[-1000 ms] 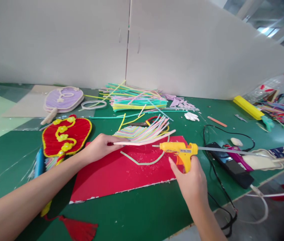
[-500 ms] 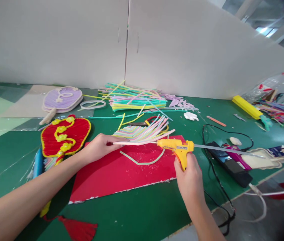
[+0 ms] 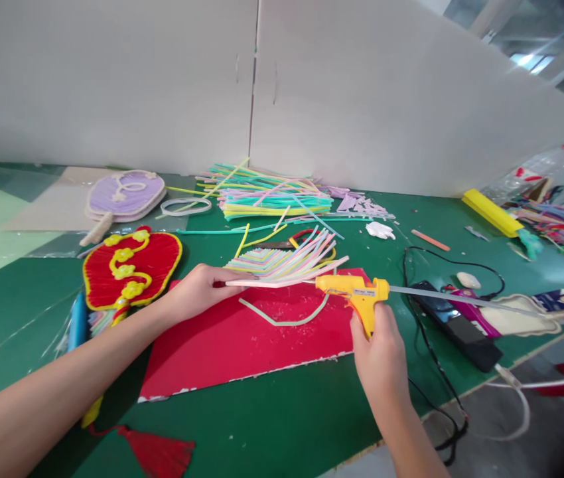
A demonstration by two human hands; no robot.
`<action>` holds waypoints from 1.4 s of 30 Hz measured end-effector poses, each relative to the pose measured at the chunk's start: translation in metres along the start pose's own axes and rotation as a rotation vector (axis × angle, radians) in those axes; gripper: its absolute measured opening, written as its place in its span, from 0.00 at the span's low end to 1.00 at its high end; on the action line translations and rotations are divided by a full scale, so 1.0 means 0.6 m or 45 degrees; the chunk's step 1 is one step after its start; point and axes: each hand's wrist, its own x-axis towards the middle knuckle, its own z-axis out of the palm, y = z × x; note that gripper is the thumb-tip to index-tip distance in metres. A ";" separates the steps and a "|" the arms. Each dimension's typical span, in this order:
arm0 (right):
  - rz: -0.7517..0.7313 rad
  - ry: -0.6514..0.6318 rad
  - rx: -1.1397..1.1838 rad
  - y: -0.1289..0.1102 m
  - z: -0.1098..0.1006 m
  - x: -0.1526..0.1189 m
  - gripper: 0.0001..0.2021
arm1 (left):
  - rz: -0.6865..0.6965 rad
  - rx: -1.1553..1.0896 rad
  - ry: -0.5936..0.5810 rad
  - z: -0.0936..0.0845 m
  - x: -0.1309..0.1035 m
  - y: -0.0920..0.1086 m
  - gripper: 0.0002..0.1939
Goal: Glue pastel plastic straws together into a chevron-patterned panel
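My left hand (image 3: 207, 289) is closed on the near left edge of a panel of pastel pipe cleaners (image 3: 282, 262), laid side by side in bent rows with loose ends fanning out to the right. In my right hand (image 3: 380, 345) is a yellow hot glue gun (image 3: 354, 292), gripped by its handle, a long clear glue stick (image 3: 451, 297) poking out of its back. The nozzle points left, at the panel's near edge; whether it touches cannot be made out. Below lies a red board (image 3: 242, 352) bearing a bent pale-green pipe cleaner (image 3: 286, 323).
Scissors (image 3: 292, 243) lie partly hidden behind the panel. Beyond is a pile of pipe cleaners (image 3: 272, 199). At left are a red fan (image 3: 133, 272) and a purple fan (image 3: 125, 196). A black power strip (image 3: 456, 325) and cable sit at right, near the table edge.
The glue gun in my right hand has shifted very slightly right. My left hand and the panel stay nearly in place.
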 end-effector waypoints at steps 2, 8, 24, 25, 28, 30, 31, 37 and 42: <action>-0.001 0.023 -0.052 0.007 -0.002 0.004 0.13 | 0.003 0.007 0.001 0.000 0.000 0.000 0.19; 0.118 0.077 -0.221 0.085 0.006 0.043 0.26 | 0.195 0.098 -0.012 0.000 -0.001 0.000 0.16; -0.579 -0.575 0.582 -0.023 0.025 0.049 0.09 | 0.330 0.286 -0.060 0.002 -0.007 -0.003 0.17; -0.581 -0.611 0.621 -0.028 0.031 0.051 0.07 | 0.329 0.299 -0.096 -0.002 -0.009 -0.001 0.18; -0.612 -0.684 0.676 -0.027 0.043 0.062 0.06 | 0.328 0.322 -0.251 -0.026 -0.019 0.012 0.24; -0.668 -0.709 0.698 -0.020 0.045 0.067 0.07 | 0.287 0.337 -0.342 -0.048 -0.026 0.024 0.25; -0.692 -0.711 0.712 -0.016 0.044 0.068 0.07 | 0.239 0.361 -0.365 -0.059 -0.029 0.029 0.24; -0.771 -0.757 0.747 -0.025 0.012 0.066 0.11 | 0.085 0.403 -0.117 -0.072 -0.035 0.044 0.16; -0.903 -0.809 0.740 -0.048 -0.016 0.077 0.10 | 0.188 0.267 -0.139 -0.035 -0.029 0.039 0.14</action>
